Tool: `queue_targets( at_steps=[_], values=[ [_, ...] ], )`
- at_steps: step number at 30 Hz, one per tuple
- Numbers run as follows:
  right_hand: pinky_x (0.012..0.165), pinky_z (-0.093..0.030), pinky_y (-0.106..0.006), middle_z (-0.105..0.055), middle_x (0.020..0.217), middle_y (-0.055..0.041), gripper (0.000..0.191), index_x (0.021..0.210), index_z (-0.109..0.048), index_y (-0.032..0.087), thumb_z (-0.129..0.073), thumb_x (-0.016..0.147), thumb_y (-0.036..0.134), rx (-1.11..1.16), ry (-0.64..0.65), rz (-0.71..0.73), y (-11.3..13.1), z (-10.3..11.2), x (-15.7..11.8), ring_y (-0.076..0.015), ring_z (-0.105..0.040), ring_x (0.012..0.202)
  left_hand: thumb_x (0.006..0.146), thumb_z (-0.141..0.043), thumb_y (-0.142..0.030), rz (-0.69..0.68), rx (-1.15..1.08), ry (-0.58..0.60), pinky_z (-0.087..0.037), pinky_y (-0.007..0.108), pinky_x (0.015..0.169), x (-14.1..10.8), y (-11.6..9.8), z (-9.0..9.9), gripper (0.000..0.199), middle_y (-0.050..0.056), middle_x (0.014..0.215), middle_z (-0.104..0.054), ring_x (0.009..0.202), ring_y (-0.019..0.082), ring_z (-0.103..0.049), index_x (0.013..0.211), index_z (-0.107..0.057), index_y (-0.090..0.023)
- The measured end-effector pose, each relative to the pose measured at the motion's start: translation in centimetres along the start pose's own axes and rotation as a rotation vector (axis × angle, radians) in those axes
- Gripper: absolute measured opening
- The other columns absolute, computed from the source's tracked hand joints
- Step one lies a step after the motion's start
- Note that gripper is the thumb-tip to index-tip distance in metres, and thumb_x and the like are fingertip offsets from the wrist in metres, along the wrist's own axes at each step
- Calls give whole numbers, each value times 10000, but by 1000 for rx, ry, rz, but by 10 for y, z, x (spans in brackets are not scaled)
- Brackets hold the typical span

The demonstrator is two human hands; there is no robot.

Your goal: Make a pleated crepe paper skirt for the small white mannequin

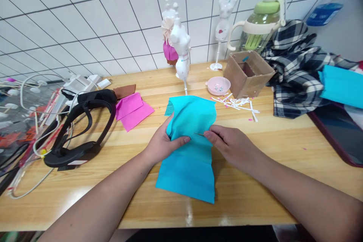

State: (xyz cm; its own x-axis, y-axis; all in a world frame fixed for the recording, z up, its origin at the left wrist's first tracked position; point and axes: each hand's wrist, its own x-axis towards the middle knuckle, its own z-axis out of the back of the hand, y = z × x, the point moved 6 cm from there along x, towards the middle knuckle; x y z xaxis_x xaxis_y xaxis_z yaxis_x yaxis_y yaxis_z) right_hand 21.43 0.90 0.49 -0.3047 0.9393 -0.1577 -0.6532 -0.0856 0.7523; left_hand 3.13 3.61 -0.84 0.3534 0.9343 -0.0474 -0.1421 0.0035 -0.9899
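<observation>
A turquoise cloth (187,162) hangs and lies in front of me at the middle of the table, its lower part spread toward the front edge. My left hand (167,141) is closed on its left side, thumb on top and the other fingers hidden behind the cloth. At its right side, my right hand (227,140) pinches a thin needle (199,134) between thumb and forefinger, the point directed left over the cloth. Just beyond the cloth stands a small white mannequin (181,45).
Pink cloth pieces (136,115) and a black headset strap (98,100) lie left. Behind right are a pink dish (218,85), cardboard box (246,79), white paper strips (238,103), a jug (259,26) and plaid fabric (295,60). The table edge (255,225) is near me.
</observation>
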Motion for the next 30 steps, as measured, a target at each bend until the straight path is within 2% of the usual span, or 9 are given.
queue_targets(
  at_steps=[13, 20, 30],
  values=[
    [573, -227, -275, -543, 646, 22, 415, 723, -498, 200, -371, 991, 491, 19, 9, 1, 2, -7, 4, -134, -485, 627, 703, -809, -400, 41, 9, 49, -548, 428, 932, 0, 1, -7, 875, 105, 1296, -653, 1151, 333, -635, 1457, -396, -238],
    [573, -227, -277, -535, 640, 24, 446, 708, -490, 199, -363, 989, 522, 17, -3, 5, 1, -8, 5, -132, -492, 634, 717, -798, -405, 35, 57, -45, -526, 470, 963, -1, 1, 1, 924, 132, 1329, -625, 1181, 352, -612, 1494, -336, -217],
    [572, -236, -270, -561, 653, 23, 402, 723, -504, 202, -394, 986, 486, 15, -9, 1, 0, -9, 6, -129, -497, 634, 716, -799, -402, 32, 22, -3, -545, 435, 931, 0, -3, -5, 882, 112, 1306, -647, 1145, 336, -638, 1469, -376, -222]
  ],
)
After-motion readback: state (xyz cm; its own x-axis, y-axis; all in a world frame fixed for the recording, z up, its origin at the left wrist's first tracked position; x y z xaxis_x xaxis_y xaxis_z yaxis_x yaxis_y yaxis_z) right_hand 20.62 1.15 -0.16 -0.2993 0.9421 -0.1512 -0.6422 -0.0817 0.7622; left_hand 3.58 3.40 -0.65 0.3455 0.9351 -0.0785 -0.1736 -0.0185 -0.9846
